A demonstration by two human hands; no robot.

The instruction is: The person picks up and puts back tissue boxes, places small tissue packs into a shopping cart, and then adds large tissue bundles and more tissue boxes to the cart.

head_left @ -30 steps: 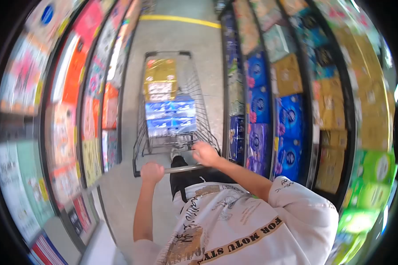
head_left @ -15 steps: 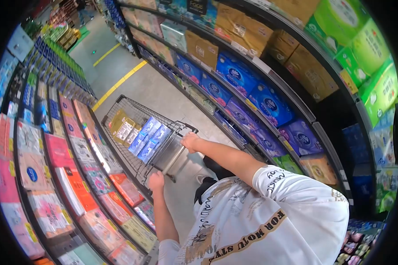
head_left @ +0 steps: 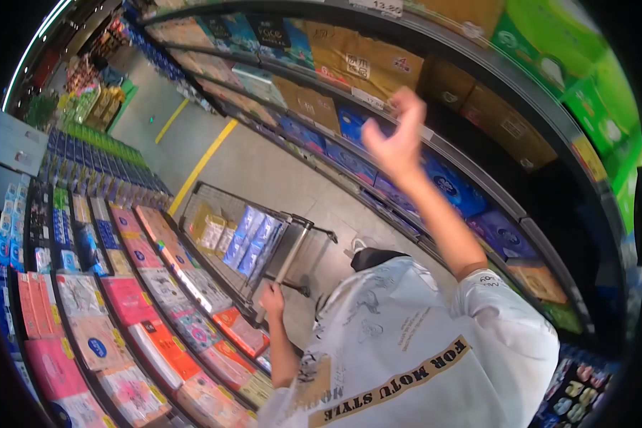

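Note:
My left hand [head_left: 271,298] is closed round the handle [head_left: 289,253] of the shopping cart, near its left end. My right hand [head_left: 401,135] is raised off the cart, in front of the right-hand shelves, with thumb and fingers apart and nothing in it. Behind it are a brown-gold pack [head_left: 360,63] and a blue tissue pack [head_left: 446,187]. The cart basket [head_left: 225,267] holds a blue-and-white multipack [head_left: 252,241] and a gold pack [head_left: 208,230].
Shelves of pink, white and orange packs [head_left: 130,299] run along the left. The right-hand shelf edge [head_left: 478,171] runs past my right arm, with green packs [head_left: 542,43] at the upper right. Yellow lines [head_left: 205,162] cross the floor ahead.
My right hand has let go of the cart handle and risen to the right-hand shelves, opening. My left hand stays on the handle. The view has turned somewhat.

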